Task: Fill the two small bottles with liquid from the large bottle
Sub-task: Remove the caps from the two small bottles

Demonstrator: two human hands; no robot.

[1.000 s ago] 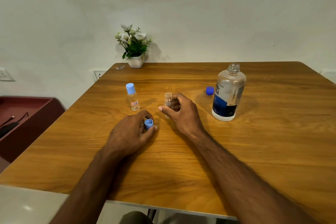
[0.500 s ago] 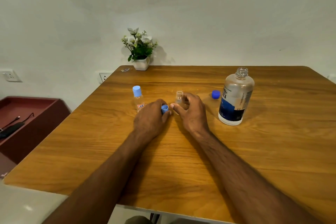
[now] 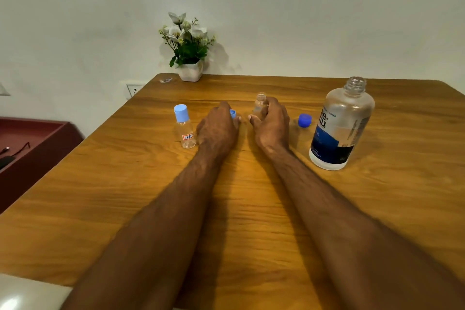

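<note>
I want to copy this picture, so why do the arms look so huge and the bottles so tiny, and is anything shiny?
Head view: the wide-angle lens stretches the near forearms, shrinking the far capped small bottle; the large bottle leans at the edge; its shoulder shows glare; soft shadows lie beside the flower pot.

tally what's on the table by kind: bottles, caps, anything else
Small bottles: 2, capped small bottle, open small bottle in the right hand
Large bottle: 1
Loose caps: 2, light blue cap in the left hand, dark blue cap
Flower pot: 1
Total: 6
</note>
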